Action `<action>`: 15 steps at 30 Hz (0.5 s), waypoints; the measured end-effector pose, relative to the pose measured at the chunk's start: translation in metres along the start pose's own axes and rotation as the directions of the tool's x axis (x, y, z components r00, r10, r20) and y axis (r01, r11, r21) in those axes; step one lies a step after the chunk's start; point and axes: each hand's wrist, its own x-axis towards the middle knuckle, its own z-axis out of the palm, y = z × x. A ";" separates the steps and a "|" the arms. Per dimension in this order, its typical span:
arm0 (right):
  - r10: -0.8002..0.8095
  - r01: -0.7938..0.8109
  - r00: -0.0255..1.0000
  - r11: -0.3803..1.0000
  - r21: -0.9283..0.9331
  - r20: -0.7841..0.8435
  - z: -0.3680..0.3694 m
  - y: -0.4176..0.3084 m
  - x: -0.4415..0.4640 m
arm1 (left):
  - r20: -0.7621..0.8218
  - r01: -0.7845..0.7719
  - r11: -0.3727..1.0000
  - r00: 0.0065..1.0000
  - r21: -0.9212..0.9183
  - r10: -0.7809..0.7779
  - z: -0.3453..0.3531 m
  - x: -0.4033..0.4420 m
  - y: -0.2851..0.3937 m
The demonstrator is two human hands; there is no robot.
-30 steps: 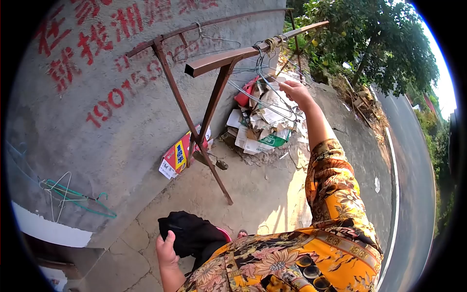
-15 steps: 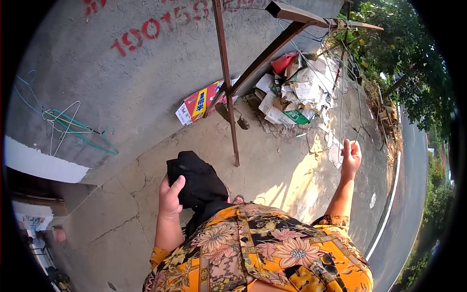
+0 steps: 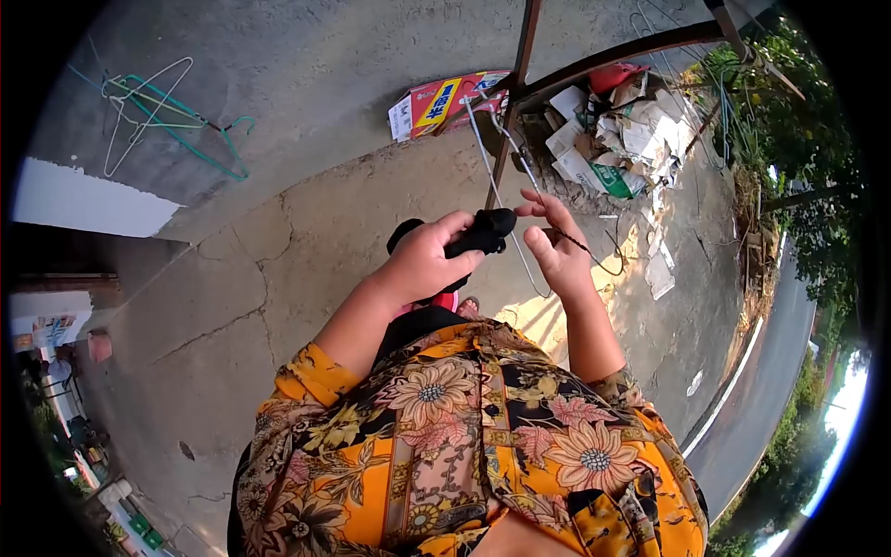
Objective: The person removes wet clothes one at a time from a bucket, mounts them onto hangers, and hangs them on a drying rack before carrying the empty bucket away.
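Note:
A bunched black garment is gripped in my left hand, its fingers and thumb closed round the cloth in front of my body. Close beside it on the right, my right hand has a wire clothes hanger between thumb and fingers. The hanger's twisted neck and hook stick out to the right of that hand, while its long wire sides reach up and down past the garment. The fingertips of my right hand come near the bundled cloth; whether they touch it I cannot tell.
A brown metal frame stands ahead, with wire hangers on its right side. Behind it lie a red carton and a heap of cardboard and paper. More hangers hang at the left wall. A road runs along the right.
My two hands have come together in front of my body. The right hand has moved left from beside the frame, bringing the hanger along; the left has moved right and up with the garment.

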 end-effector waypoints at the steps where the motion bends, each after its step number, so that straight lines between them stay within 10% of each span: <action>1: 0.076 -0.098 0.992 0.970 0.222 0.104 0.026 0.000 0.008 | 0.022 -0.081 0.996 0.997 0.030 0.080 0.002 -0.004 -0.009; 3: -0.022 0.015 0.973 0.999 0.030 0.229 0.065 -0.006 0.018 | -0.121 -0.147 0.952 0.975 0.268 0.185 -0.002 -0.019 0.002; 5: 0.111 -0.157 0.948 0.978 0.135 0.297 0.085 -0.016 0.024 | -0.058 -0.195 0.973 0.980 -0.125 0.189 -0.019 -0.041 0.002; 9: -0.044 0.068 0.969 0.993 -0.092 0.245 0.105 -0.058 0.020 | -0.108 -0.201 0.783 0.980 -0.589 0.170 -0.058 -0.095 -0.003; 11: -0.148 0.142 0.970 0.989 0.046 0.190 0.104 -0.073 0.019 | -0.413 -0.249 0.859 0.909 -0.447 0.049 -0.089 -0.118 -0.047; 13: -0.162 0.139 0.975 0.979 0.150 0.153 0.097 -0.084 0.018 | -0.543 -0.078 0.932 0.829 -0.353 -0.136 -0.100 -0.134 -0.107; 15: -0.238 0.190 0.960 0.942 0.277 0.150 0.098 -0.103 0.014 | -0.355 0.531 0.785 0.701 -0.318 -0.618 -0.101 -0.142 -0.159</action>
